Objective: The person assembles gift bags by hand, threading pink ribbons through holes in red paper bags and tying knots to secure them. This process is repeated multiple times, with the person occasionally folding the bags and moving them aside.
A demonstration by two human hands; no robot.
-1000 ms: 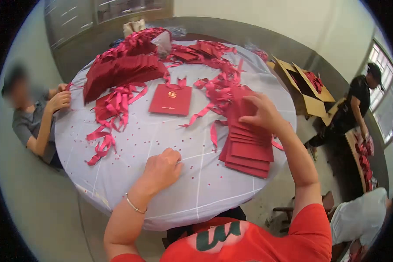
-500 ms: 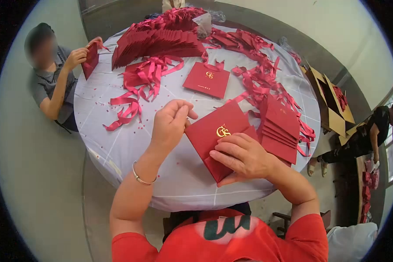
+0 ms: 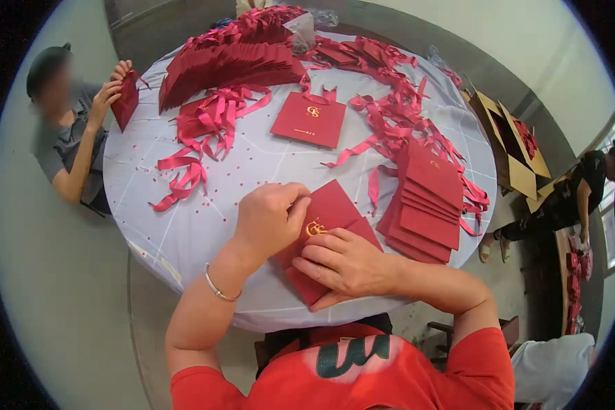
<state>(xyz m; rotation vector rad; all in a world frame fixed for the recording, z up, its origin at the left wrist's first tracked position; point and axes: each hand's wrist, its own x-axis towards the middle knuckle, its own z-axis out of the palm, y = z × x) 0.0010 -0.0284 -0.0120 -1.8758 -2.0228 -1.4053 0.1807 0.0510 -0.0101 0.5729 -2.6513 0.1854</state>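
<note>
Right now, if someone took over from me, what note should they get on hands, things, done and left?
Left hand: fingers pinch the top edge of the red bag.
Right hand: flat on it, pressing it to the table.
Stack of flat bags lies right of it; loose ribbons farther off.
Done: one ribboned bag at mid-table.
Left: the stack shows no ribbons.

Left hand [image 3: 270, 219] pinching, right hand [image 3: 345, 263] flat

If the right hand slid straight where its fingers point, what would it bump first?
Probably the left hand. The right hand lies on the red bag, fingers aimed leftward at it.
</note>
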